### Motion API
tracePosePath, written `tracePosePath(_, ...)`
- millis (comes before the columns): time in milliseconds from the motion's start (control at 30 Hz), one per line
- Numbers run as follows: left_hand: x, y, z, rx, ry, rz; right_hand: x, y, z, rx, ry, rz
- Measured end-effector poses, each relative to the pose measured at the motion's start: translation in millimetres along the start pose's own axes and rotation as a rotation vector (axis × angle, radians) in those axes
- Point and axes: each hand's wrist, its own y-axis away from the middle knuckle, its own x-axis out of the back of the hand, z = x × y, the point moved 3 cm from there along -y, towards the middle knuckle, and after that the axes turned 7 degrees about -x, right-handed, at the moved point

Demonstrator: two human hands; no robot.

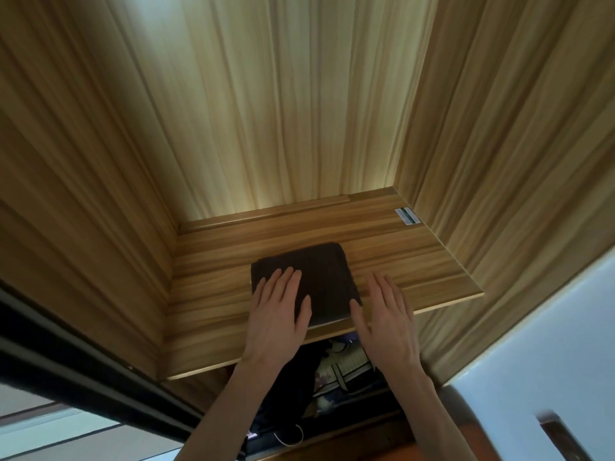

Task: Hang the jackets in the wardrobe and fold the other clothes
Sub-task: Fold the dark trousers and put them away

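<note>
A dark folded garment [324, 274] lies flat on the wooden wardrobe shelf [416, 261], near its front edge. My left hand [279, 314] rests flat on the garment's left part, fingers straight. Just right of the garment is my right hand [386, 317], flat and straight-fingered, with its thumb at the garment's right front corner. Neither hand holds anything.
Wooden wardrobe walls [100, 194] enclose the shelf on the left, back and right. A small label [407, 216] sits at the shelf's back right corner. Below the shelf, dark and patterned clothes [339, 371] show. A dark door frame [83, 354] runs at the lower left.
</note>
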Motion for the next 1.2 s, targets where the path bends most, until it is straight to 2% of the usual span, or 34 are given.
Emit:
tracePosePath(267, 15.6, -2.4, 49.2, -0.212, 0.122, 0.007, 53.8, 54.5, 17.5, -0.217, 0.161, 0.1)
tracePosePath(433, 13.3, 1.8, 84.7, -0.455, 0.278, -0.02, 87.9, 101.1, 19.0, -0.435, 0.205, 0.265)
tracePosePath(567, 7.5, 17.1, 119.1, -0.641, 0.38, -0.066, 114.3, 151.7, 23.3, -0.569, 0.284, 0.32)
tracePosePath(700, 8.3, 50.8, 167.9, -0.819, 0.441, -0.142, 149.7, 214.7, 25.8, -0.74, 0.37, 0.38)
tracePosePath(933, 32.7, 125.6, 254.5, -1.099, 0.627, -0.168, 198.8, 333.9, 12.2, -1.019, 0.494, 0.565)
tracePosePath(1200, 75.7, 263.9, 335.4, -1.408, 0.765, -0.262, 231.9, 513.7, -27.2, -1.367, 0.578, 0.686)
